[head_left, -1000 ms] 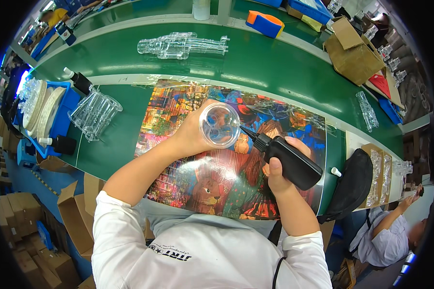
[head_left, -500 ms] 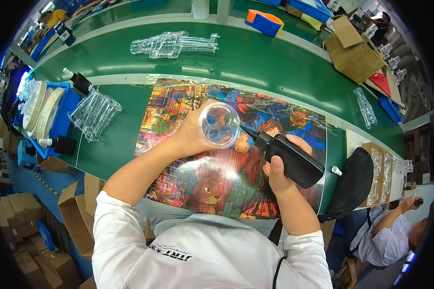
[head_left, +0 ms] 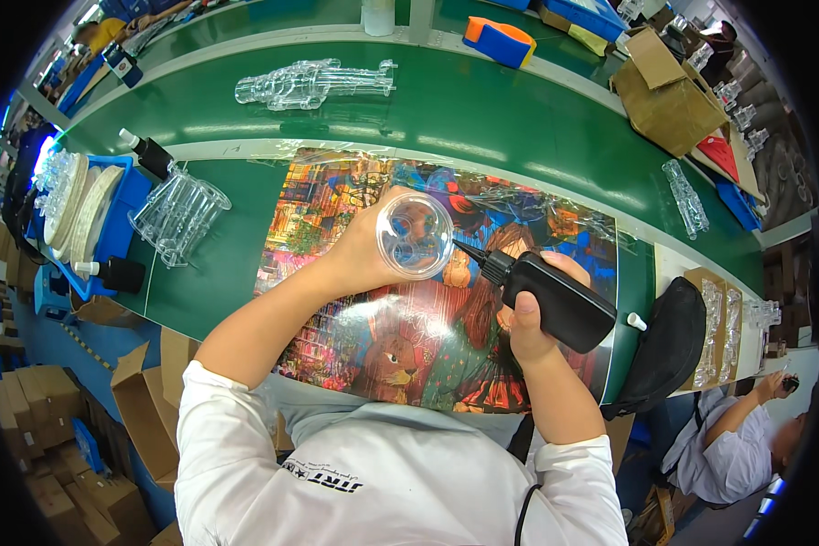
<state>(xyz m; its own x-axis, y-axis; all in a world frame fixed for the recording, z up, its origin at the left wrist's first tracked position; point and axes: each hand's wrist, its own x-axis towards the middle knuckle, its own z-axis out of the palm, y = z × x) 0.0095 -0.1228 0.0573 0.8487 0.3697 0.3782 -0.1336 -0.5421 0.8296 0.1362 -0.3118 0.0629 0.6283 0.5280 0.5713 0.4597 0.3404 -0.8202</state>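
My left hand (head_left: pixel 366 244) is wrapped round a clear plastic cylinder (head_left: pixel 400 259), whose round end faces up with tube-like shapes inside. In my right hand (head_left: pixel 535 320), a black squeeze bottle (head_left: pixel 562 302) lies tilted, its thin pointed nozzle directed left. The nozzle tip is at the cylinder's right rim; whether it touches I cannot tell. Under both hands lies a glossy printed mat (head_left: pixel 400 355) with a colourful picture. A small white cap (head_left: pixel 636 321) rests to the right of the mat.
A clear plastic assembly (head_left: pixel 180 217) stands at left beside a blue bin (head_left: pixel 111 238) with white rolls and two black bottles. Another clear part (head_left: pixel 317 85) lies on the green belt (head_left: pixel 482 105). At right are a black pouch (head_left: pixel 662 350), a cardboard box (head_left: pixel 669 105) and a co-worker (head_left: pixel 723 446).
The clear parts on the green belt have shifted left. My right hand and the bottle have moved very slightly right; my left hand keeps its hold on the cylinder.
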